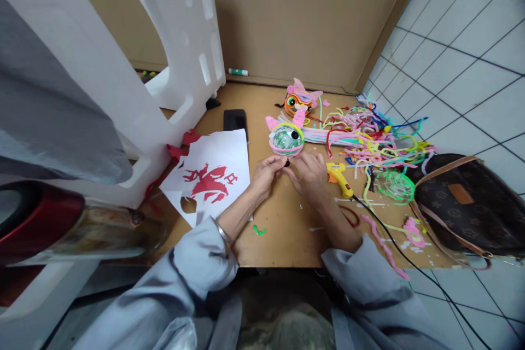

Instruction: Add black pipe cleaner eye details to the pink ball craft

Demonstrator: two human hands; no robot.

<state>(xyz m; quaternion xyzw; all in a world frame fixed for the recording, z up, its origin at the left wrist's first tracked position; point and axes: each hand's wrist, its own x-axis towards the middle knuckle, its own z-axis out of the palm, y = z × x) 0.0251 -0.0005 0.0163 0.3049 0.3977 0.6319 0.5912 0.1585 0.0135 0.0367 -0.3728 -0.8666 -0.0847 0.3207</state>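
Tiny part pinched in both hands, glue gun [338,175] way too close

White paper with the red cutout [221,153] lies left of the left hand [266,170]. Both hands are curled, fingertips pinched shut on a small black bit [287,163] between them, just below the green-and-pink ball [286,140]. I reckon the bit could slip and vanish into the clutter on the counter [287,229]. The glue gun sits just right of the right hand [308,171], so brushing its nozzle might burn.
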